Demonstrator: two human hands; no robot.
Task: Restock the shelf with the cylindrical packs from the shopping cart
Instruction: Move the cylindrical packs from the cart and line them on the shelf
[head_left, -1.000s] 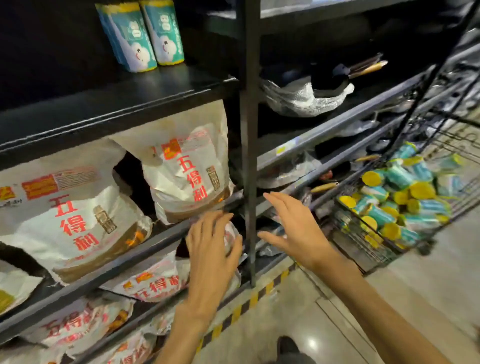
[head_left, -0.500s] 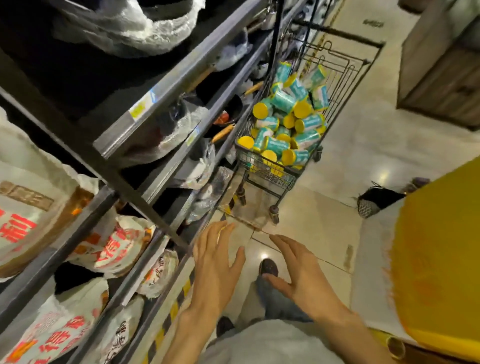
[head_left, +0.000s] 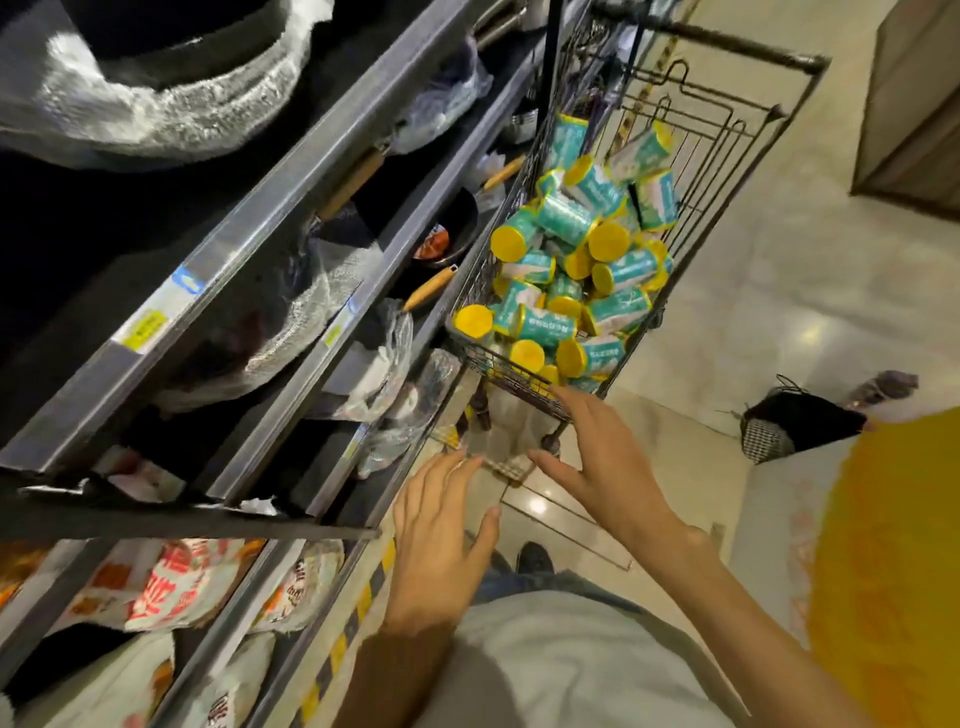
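Low in the frame, the left hand (head_left: 441, 540) and right hand (head_left: 605, 462) are spread, fingers straight, holding nothing. Half a second ago they hung well short of the cart (head_left: 727, 171); now the right fingertips reach its near wire edge, so a pick looks imminent. The packs (head_left: 566, 280) lie heaped in the cart at centre, none restocked in view. The shelf (head_left: 218, 270) crowds the left with wrapped pans; a dark bag (head_left: 795, 423) sits at right.

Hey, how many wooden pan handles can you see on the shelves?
3 handles: one at left, one lower at centre, one farthest back beside the cart. More may be hidden under the wrapping.
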